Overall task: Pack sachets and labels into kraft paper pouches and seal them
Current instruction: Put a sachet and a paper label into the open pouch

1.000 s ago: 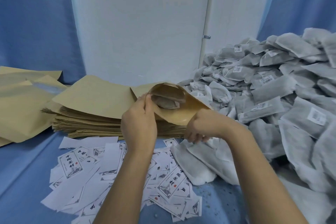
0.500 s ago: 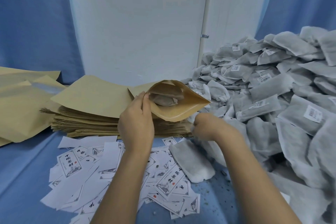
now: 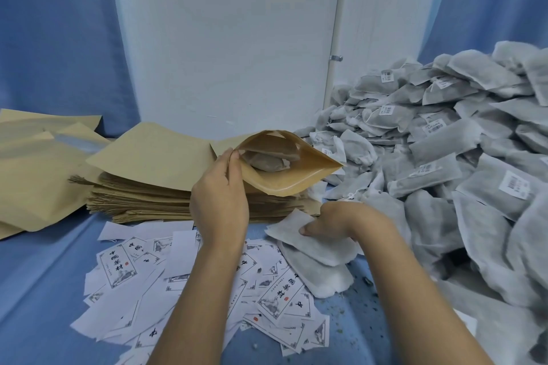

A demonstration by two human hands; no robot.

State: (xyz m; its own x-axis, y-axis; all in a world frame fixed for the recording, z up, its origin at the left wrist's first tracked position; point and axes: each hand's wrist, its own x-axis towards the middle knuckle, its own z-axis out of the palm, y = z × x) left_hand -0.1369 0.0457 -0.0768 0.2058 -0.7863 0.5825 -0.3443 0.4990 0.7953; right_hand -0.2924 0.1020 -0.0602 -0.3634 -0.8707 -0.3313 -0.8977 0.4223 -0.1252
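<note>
Left hand (image 3: 219, 201) pinches pouch (image 3: 292, 169) rim — right hand (image 3: 341, 221) grips sachet (image 3: 308, 238).

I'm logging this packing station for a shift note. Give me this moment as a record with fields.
left hand: pinches rim of open pouch
right hand: grips white sachet, outside the pouch
in pouch: grey sachet visible
labels: scattered nearest the person, none held
sachet pile: on the right
pouch stack: behind left hand
</note>
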